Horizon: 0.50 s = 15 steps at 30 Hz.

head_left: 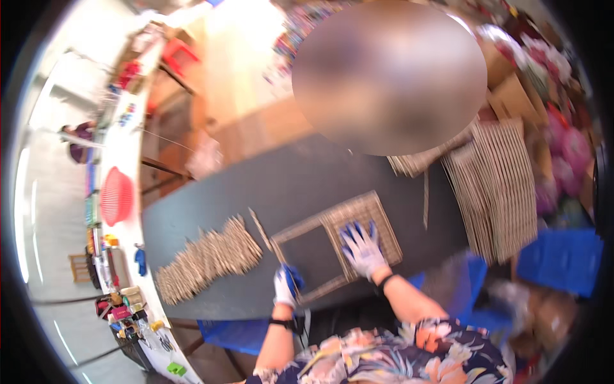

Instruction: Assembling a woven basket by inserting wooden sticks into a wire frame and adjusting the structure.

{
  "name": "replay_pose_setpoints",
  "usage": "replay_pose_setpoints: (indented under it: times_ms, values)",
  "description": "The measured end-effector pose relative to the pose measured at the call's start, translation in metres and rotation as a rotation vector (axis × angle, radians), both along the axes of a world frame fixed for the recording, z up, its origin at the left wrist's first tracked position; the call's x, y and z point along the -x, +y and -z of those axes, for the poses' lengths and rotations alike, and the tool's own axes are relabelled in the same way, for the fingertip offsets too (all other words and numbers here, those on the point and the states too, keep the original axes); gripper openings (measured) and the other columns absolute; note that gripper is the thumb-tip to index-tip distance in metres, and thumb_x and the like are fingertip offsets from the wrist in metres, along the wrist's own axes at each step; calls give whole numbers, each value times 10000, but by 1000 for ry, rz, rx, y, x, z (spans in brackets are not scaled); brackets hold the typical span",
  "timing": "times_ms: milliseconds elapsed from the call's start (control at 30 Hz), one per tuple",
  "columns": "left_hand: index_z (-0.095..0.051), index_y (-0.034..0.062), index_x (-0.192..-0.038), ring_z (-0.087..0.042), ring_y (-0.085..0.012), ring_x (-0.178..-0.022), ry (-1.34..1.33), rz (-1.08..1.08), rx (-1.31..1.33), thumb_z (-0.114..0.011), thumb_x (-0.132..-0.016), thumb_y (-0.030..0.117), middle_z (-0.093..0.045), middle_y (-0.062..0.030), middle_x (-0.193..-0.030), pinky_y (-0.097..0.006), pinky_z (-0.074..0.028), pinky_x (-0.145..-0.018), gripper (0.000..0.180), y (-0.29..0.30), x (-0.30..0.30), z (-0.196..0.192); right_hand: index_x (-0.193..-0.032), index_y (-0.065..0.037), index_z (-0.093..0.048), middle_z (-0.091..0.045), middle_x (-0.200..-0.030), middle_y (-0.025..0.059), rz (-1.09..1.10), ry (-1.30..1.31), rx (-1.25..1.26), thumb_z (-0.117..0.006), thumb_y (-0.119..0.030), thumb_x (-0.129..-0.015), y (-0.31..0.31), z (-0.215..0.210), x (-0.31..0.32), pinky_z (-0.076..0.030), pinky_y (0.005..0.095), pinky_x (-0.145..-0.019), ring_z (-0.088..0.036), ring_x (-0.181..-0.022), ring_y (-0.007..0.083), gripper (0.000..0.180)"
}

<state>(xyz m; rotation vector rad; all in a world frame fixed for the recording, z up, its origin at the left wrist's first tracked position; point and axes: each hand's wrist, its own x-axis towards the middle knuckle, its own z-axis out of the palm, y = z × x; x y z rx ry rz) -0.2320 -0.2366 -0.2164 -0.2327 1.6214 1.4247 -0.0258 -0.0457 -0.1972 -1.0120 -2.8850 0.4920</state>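
A flat rectangular frame of brown twisted cord or sticks (307,229) lies on the dark table, with a bare opening on its left and a woven panel (384,221) on its right. My right hand (363,249), in a white and blue glove, rests flat on the woven panel with fingers spread. At the frame's near left side my left hand (288,285), gloved alike, has its fingers curled over the edge. To its left lies a row of short brown twisted pieces (211,259), and a single loose piece (260,229) lies between row and frame.
Stacked brown woven panels (495,189) stand at the table's right end, with a thin strip (426,201) beside them. A blue bin (559,262) is at the right. On a white counter at the left is a red basket (117,196). A blurred patch covers the far side.
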Motion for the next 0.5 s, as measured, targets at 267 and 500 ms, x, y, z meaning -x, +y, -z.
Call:
replay_pose_setpoints:
  times_ms: [267,500]
  values:
    - [-554,137,-876,-457,-131,-477,-175,-8,-201,-447,-1076,429,-472,4,-591,-303,-387,-439,370,-17,-50,-26,-1561,-191,-397,-311,-1654,68,-19,-85,-30,-419,-404,-1033,-2,23,-7,13,652,-1227,-253,-1531,301,570]
    - [-603,133,-988,-504,-110,-536,49,-80,-71,-530,-1049,255,-565,11,-747,-280,-408,-466,155,8,-100,-86,-1504,-168,-472,-384,-1603,95,-29,-87,69,-470,-396,-994,2,24,-7,-11,672,-1216,-291,-1506,325,559]
